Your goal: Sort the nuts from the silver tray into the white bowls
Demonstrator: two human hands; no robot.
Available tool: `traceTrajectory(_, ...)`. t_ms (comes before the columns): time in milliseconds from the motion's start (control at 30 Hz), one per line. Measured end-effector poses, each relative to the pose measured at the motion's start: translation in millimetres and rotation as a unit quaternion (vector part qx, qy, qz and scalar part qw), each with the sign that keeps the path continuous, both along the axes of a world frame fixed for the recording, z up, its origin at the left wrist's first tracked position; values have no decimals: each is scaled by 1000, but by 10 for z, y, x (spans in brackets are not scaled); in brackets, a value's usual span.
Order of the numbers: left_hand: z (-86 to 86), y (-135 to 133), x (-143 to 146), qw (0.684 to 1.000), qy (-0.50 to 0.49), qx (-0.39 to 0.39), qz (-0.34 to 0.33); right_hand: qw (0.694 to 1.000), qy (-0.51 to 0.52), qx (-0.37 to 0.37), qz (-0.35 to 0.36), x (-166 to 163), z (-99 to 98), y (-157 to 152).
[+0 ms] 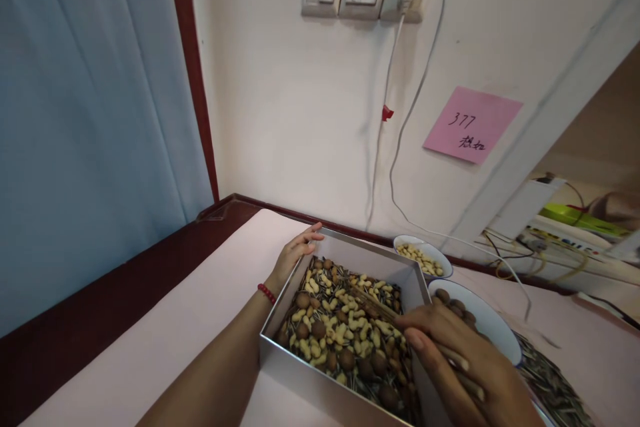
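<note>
An open white box (340,387) stands on the table, filled with a mix of peanuts (355,317), striped sunflower seeds and round brown longan-like balls (318,329). My left hand (295,255), with a red bead bracelet at its wrist, grips the box's far left edge, fingers over the rim. In my right hand (465,354), closed over the box's right side, is a pair of wooden chopsticks (375,305). Their tips reach down into the mix among the peanuts; part of them is hidden by my fingers.
Right of the box are a bowl of peanuts (423,260), a bowl with round brown balls (493,314) and a heap of sunflower seeds (550,380). Pale pink paper (150,340) covers the table. Cables (400,147) hang down the wall; a blue curtain (100,114) is at left.
</note>
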State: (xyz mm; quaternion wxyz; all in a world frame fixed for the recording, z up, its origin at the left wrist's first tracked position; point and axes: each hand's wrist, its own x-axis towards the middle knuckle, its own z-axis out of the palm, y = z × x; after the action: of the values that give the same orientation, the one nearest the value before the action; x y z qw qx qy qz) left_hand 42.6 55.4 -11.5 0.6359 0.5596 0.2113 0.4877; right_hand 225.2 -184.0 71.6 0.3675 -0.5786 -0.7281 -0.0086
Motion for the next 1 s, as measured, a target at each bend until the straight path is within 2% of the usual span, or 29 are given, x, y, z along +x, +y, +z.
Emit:
traceTrajectory(167,12,-8,-3,1000,4,-1,0,999,-5,-31,40,-6,10,5)
traceTrajectory(400,20,-8,-1,1000,3,-5,-3,999,34,-19,-23,40,69,-95)
traceTrajectory(567,17,-9,-3,1000,3,-4,-4,996,66,-40,-38,17,0,-14)
traceTrajectory(667,14,-9,-1,1000,2,-8,-3,995,79,-53,-24,-24,-6,13)
traceTrajectory(867,6,-2,8,1000,0,-7,3,988,153,-24,2,-112,51,-3)
traceTrajectory(1000,-11,0,12,1000,-4,-8,1,985,169,6,-29,-68,65,-21)
